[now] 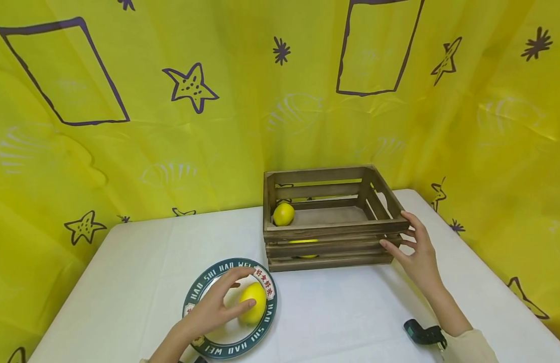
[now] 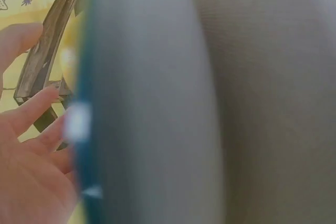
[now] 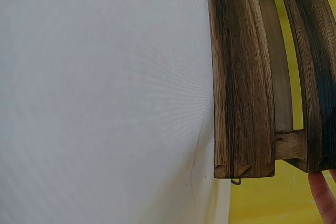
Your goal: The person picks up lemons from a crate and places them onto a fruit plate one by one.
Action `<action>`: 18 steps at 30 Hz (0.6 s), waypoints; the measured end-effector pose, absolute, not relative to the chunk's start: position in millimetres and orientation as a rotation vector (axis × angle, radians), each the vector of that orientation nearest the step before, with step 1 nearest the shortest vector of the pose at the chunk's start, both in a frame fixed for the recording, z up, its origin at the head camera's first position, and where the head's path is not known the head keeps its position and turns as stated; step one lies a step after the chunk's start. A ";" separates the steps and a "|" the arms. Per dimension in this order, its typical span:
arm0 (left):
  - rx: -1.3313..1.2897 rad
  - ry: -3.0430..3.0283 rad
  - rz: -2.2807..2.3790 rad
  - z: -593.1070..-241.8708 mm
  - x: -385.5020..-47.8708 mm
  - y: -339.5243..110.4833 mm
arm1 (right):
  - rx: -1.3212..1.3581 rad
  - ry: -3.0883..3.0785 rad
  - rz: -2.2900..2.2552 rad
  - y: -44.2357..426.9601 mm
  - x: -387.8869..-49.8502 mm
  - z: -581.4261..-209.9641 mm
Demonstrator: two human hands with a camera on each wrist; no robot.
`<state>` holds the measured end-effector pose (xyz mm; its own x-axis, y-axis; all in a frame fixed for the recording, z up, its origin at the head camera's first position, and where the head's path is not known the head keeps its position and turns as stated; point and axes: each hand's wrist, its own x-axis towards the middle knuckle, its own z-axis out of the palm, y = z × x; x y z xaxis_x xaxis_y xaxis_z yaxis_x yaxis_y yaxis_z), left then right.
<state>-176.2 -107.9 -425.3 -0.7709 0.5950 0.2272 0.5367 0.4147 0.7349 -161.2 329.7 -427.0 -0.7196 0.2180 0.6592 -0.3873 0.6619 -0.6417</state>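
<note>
A lemon (image 1: 256, 308) lies on a round plate (image 1: 267, 330) with a green lettered rim. My left hand (image 1: 211, 305) is over the plate, its thumb and fingers spread around the lemon without closing on it. In the left wrist view the plate's blurred underside covers most of the picture, beside the spread hand (image 2: 31, 166). A slatted wooden crate (image 1: 325, 233) stands behind the plate. My right hand (image 1: 418, 259) grips its front right corner, thumb on the front, fingers at the side. Another lemon (image 1: 283, 215) sits inside the crate at the left; more yellow shows through the front slats.
White cloth covers the table (image 1: 334, 312). A yellow curtain (image 1: 234, 136) with starfish drawings hangs behind and to the right, close to the crate's back. A dark wrist device (image 1: 422, 333) is strapped on near the right sleeve (image 1: 470, 348).
</note>
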 end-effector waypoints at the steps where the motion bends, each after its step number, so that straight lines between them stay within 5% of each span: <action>1: 1.040 2.596 1.313 -424.5 -176.3 -107.8 | 0.129 -2.135 1.044 329.7 -161.2 -426.7; 18: 1.239 2.687 1.537 -395.1 -182.8 -96.0 | 0.138 -2.104 1.041 330.0 -163.9 -429.5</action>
<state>-182.8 -96.0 -395.1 -0.7079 0.5048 0.4940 0.6817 0.3054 0.6648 -163.9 330.0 -429.5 -0.6980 0.2249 0.6799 -0.4038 0.6605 -0.6330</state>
